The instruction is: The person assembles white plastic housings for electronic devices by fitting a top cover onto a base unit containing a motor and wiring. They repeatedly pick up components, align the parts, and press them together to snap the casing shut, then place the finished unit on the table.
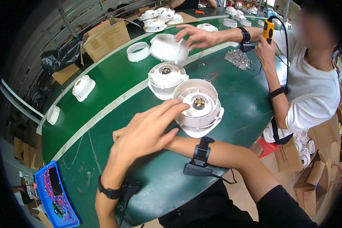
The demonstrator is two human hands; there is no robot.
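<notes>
A white round fan housing stands near me on the green table, with a motor hub showing copper windings in its middle. My left hand is over its left side, fingers stretched and apart, fingertips at its rim; whether they press on it I cannot tell. My right forearm crosses below the left hand, pointing left. Most of my right hand is hidden behind the left one, so its fingers do not show. Just behind stands a second white fan housing with a similar hub.
Across the table at right, a co-worker holds a yellow electric screwdriver and reaches to a white housing. A pile of small metal parts lies nearby. White rings and housings dot the belt. A blue tray of wires sits at lower left.
</notes>
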